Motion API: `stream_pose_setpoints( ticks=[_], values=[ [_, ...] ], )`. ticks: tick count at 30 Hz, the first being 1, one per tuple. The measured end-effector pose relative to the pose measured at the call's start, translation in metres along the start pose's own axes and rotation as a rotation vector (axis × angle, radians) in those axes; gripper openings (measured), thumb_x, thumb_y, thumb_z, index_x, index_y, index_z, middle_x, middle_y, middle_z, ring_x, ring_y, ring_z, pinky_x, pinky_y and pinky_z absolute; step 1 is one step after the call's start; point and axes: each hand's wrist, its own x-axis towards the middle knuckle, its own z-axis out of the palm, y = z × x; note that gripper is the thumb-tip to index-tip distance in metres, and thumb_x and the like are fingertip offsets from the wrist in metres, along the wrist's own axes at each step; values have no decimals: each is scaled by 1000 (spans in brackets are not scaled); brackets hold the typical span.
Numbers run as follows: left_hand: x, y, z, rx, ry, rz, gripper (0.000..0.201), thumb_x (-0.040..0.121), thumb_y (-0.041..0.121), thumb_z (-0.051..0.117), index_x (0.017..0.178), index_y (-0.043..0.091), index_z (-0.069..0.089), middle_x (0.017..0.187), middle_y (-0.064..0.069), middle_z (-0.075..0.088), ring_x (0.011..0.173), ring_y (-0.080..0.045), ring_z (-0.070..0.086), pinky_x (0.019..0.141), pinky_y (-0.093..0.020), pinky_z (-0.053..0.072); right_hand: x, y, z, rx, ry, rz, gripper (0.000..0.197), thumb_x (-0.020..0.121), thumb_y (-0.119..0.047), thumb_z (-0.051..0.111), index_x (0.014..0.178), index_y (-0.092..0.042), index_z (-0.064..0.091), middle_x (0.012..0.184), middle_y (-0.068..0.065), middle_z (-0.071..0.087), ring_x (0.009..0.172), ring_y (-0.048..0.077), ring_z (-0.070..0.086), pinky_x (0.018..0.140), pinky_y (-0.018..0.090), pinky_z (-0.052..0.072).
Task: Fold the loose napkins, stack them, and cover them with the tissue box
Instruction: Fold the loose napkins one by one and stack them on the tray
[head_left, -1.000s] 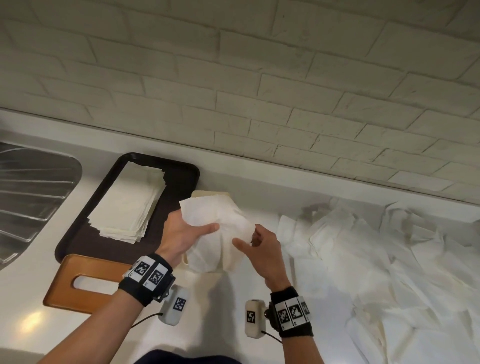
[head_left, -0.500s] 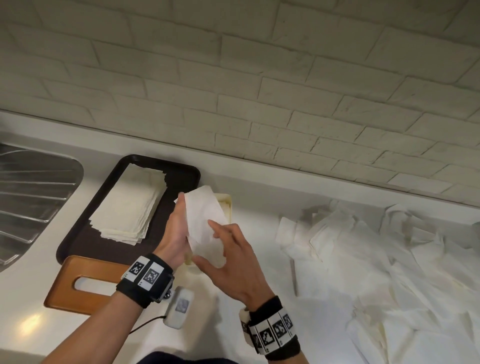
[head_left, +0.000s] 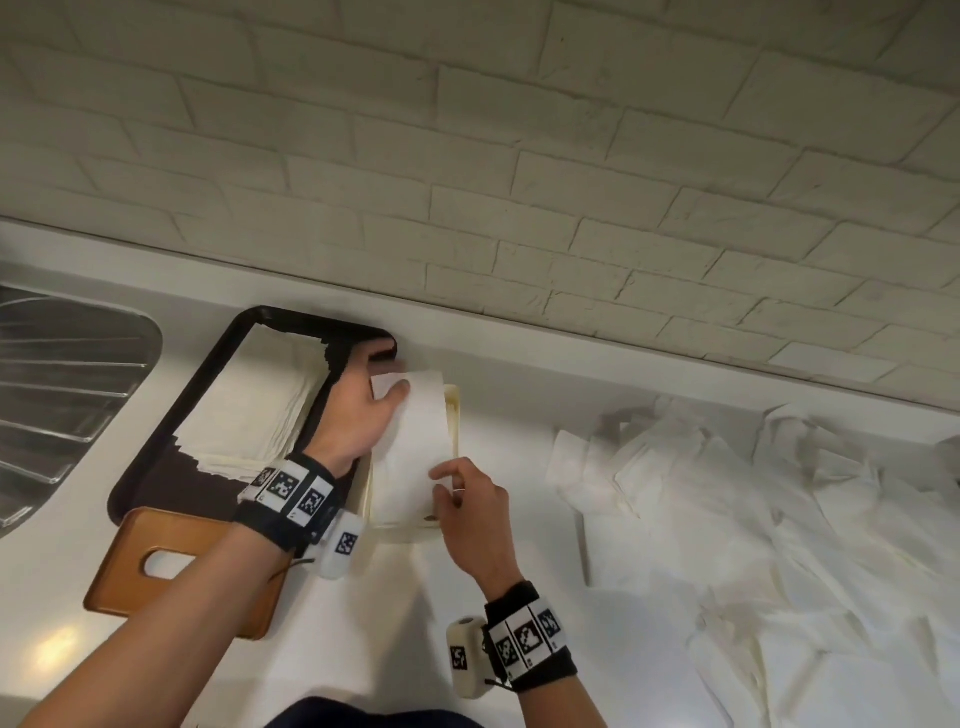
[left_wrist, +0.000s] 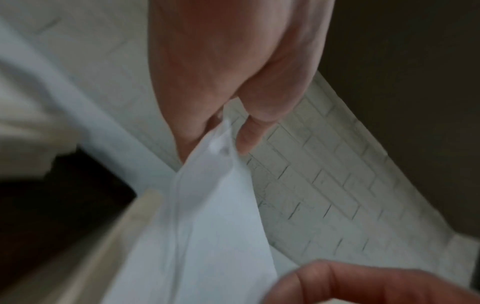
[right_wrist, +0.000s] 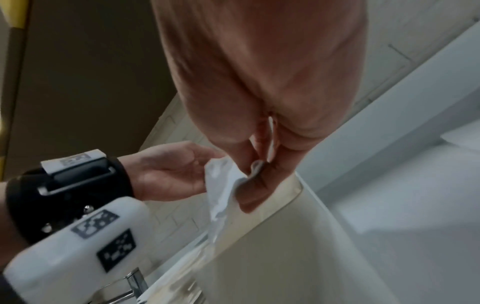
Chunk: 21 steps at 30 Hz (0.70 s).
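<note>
A folded white napkin (head_left: 413, 447) lies lengthwise over an open cream box (head_left: 456, 415). My left hand (head_left: 387, 382) pinches its far end, thumb on top. The left wrist view shows that pinch on the napkin (left_wrist: 207, 216). My right hand (head_left: 441, 475) pinches the near right edge, and the right wrist view shows the napkin (right_wrist: 223, 189) between its thumb and fingers. A stack of folded napkins (head_left: 249, 410) sits on a black tray (head_left: 156, 483). The wooden tissue box cover (head_left: 176, 566), with a slot, lies at the tray's near end. Loose napkins (head_left: 727, 493) are heaped at the right.
A steel sink drainboard (head_left: 52, 389) is at the far left. A white brick wall (head_left: 519, 182) rises behind the white counter (head_left: 363, 623). Each wrist carries a black band with a camera.
The napkin was spread between both hands in the air, then folded in half. Now it is lowered over the cream box, with my hands apart at its two ends.
</note>
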Motion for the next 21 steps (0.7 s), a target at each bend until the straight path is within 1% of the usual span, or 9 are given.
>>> stream_pose_setpoints(
  ticks=[2,4,7,9,13,15,17,19,21],
  values=[
    [8,-3,-4,151,57,136,47,100,8,71,142,23,55,135,5,68,123,-10,63,107,-32,52,11,0,5,-22,-49,89,20,107,-9,61,123,-19,68,111,-3,66,91,12,74,82,21,63],
    [12,-6,-4,313,32,255,30,102,9,69,129,20,65,124,3,71,112,-11,67,101,-35,57,19,-2,11,-72,-73,143,20,106,-11,61,126,-17,65,123,3,63,103,23,72,90,28,64],
    [11,-13,6,596,-274,330,18,103,16,69,118,26,67,121,6,68,113,-10,65,101,-37,56,25,-4,16,-226,-164,149,24,106,-17,61,130,-18,62,129,11,58,107,32,69,91,33,61],
    [9,-23,16,809,-506,320,35,99,30,75,131,30,61,145,4,56,136,-20,54,113,-42,48,25,-5,9,-226,-175,105,24,104,-19,63,128,-23,60,120,11,66,100,31,70,85,32,59],
    [1,-47,34,1250,-767,302,105,78,71,80,162,31,34,176,-4,21,160,-29,25,130,-50,22,19,12,-41,-118,65,17,18,99,-12,58,108,-25,65,81,0,80,80,20,77,76,35,62],
    [-3,-54,34,1277,-759,300,114,71,72,84,163,31,31,177,-4,19,162,-28,21,131,-48,17,15,37,-76,-281,152,13,21,97,-11,58,106,-29,63,89,-3,78,85,21,76,78,38,62],
    [-5,-50,34,1142,-682,294,108,72,62,91,160,30,37,174,-3,26,161,-26,24,129,-44,23,8,71,-113,-521,128,106,32,92,-6,60,115,-29,62,111,0,74,105,26,69,88,40,58],
    [-11,-41,36,947,-519,343,89,79,46,92,153,27,47,166,-3,38,154,-28,37,123,-43,37,-2,111,-145,-771,34,208,47,90,-5,64,130,-29,61,133,1,65,121,29,61,99,41,51],
    [-23,-30,42,764,-336,439,66,88,32,86,145,26,54,154,1,51,142,-25,48,112,-40,46,-13,141,-164,-928,-20,242,49,95,-20,72,140,-34,57,140,-3,61,126,27,57,105,42,47]
  ],
)
